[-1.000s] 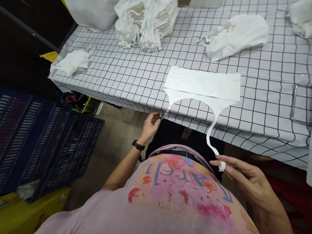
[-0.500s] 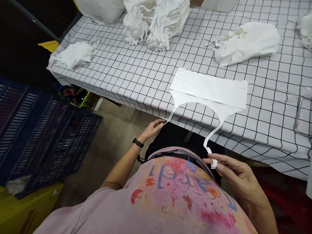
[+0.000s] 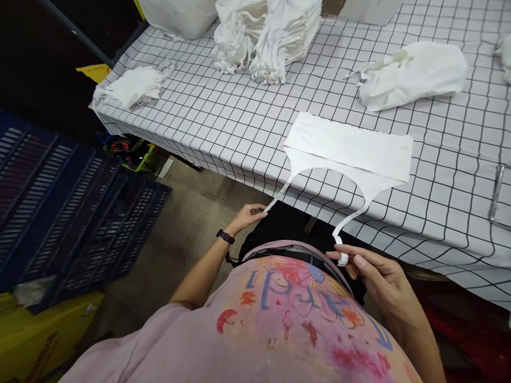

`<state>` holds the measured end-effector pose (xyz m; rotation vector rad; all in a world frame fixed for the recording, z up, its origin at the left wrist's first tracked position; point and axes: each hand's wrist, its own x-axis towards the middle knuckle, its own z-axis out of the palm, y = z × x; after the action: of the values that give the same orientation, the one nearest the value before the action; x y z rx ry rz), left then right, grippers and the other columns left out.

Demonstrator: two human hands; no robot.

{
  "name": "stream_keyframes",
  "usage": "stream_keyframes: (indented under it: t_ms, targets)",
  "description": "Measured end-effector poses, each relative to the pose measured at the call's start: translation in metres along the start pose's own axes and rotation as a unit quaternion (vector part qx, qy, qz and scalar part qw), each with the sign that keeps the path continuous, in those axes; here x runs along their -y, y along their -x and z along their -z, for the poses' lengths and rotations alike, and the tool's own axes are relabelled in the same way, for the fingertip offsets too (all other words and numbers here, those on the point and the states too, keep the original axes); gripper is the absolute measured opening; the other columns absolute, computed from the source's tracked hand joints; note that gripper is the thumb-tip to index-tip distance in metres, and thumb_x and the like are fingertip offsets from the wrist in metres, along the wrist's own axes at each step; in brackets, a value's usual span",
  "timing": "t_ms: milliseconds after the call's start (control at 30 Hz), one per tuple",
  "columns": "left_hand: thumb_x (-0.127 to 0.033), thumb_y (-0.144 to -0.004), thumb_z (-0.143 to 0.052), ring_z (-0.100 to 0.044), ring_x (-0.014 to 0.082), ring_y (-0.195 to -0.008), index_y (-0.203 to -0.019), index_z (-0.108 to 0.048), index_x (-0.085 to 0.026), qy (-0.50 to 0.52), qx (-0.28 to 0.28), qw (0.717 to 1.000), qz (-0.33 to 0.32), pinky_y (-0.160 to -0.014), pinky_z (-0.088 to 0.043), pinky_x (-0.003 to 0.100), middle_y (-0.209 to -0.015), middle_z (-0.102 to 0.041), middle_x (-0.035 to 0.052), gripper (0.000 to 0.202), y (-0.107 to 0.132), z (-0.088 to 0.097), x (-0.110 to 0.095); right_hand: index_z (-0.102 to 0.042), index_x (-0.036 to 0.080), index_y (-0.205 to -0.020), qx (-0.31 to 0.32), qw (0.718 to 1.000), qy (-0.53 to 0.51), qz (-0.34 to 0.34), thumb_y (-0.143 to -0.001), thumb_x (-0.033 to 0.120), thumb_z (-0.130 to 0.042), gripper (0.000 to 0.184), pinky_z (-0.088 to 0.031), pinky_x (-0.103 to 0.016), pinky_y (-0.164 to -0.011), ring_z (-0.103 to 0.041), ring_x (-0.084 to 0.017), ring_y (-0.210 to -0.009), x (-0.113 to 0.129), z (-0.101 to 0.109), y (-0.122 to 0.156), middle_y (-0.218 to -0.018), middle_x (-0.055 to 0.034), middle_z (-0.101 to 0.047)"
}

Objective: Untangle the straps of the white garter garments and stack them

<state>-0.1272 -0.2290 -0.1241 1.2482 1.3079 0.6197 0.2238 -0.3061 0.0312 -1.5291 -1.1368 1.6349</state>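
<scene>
A: Cloth?
B: White cloth piece (image 3: 351, 149) lies flat on the table (image 3: 223, 122), close to the near edge. Left hand (image 3: 247, 215) pinches the left strap (image 3: 279, 194). Right hand (image 3: 383, 282) pinches the right strap (image 3: 351, 221).
A: Step?
B: Looks like both straps are held taut off the edge. Any pull needs even tension.
A: Room?
B: Bare table at the cloth's 9 o'clock, folded stack (image 3: 287, 37) at 11.

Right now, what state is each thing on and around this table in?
white fabric piece, flat on the checked table
left strap, off the edge, pinched by left hand
right strap, off the edge, end curled in right hand
white stack, folded
white bundle, crumpled
</scene>
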Motion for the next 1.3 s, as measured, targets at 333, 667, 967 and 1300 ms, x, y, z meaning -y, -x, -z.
stream_keyframes:
  t_ms: [333, 667, 967, 1300]
  targets:
    - [-0.049, -0.078, -0.083, -0.077, 0.0234, -0.093, -0.092, -0.083, -0.016, 0.085, -0.005, 0.994, 0.064, -0.090, -0.058, 0.032, -0.096, -0.083, 0.0104, 0.036, 0.056, 0.011, -0.027, -0.083, 0.029, -0.113, -0.019, 1.000, 0.007, -0.020, -0.092, 0.049, -0.072, 0.031, -0.058, -0.035, -0.069, -0.065, -0.021, -0.073, -0.004, -0.001, -0.001, -0.101, -0.0101, -0.082]
    - [-0.038, -0.082, -0.084, -0.079, 0.0213, -0.092, -0.098, -0.083, -0.015, 0.259, 0.016, 0.961, 0.098, -0.090, -0.059, 0.031, -0.096, -0.083, 0.0123, 0.028, 0.083, -0.007, -0.116, -0.081, 0.026, -0.117, -0.019, 0.999, 0.019, -0.029, -0.092, 0.050, -0.072, 0.035, -0.061, -0.033, -0.076, -0.069, -0.020, -0.079, 0.009, -0.020, -0.004, -0.105, -0.0103, -0.081]
    - [-0.033, -0.079, -0.086, -0.080, 0.0241, -0.091, -0.097, -0.082, -0.011, 0.356, 0.055, 0.922, 0.140, -0.094, -0.063, 0.036, -0.096, -0.082, 0.0147, 0.029, 0.090, -0.020, -0.141, -0.078, 0.024, -0.122, 0.071, 0.996, -0.011, -0.051, -0.089, 0.051, -0.078, 0.042, -0.062, -0.036, -0.086, -0.076, -0.026, -0.102, 0.023, -0.058, -0.025, -0.115, -0.0118, -0.080]
    - [-0.026, -0.074, -0.089, -0.081, 0.0251, -0.089, -0.099, -0.081, -0.008, 0.375, 0.055, 0.911, 0.164, -0.094, -0.063, 0.036, -0.096, -0.082, 0.0168, 0.032, 0.088, -0.026, -0.152, -0.081, 0.028, -0.120, 0.066, 0.992, -0.097, -0.050, -0.090, 0.044, -0.078, 0.034, -0.056, -0.034, -0.087, -0.074, -0.022, -0.096, 0.016, -0.055, -0.029, -0.105, -0.0081, -0.081]
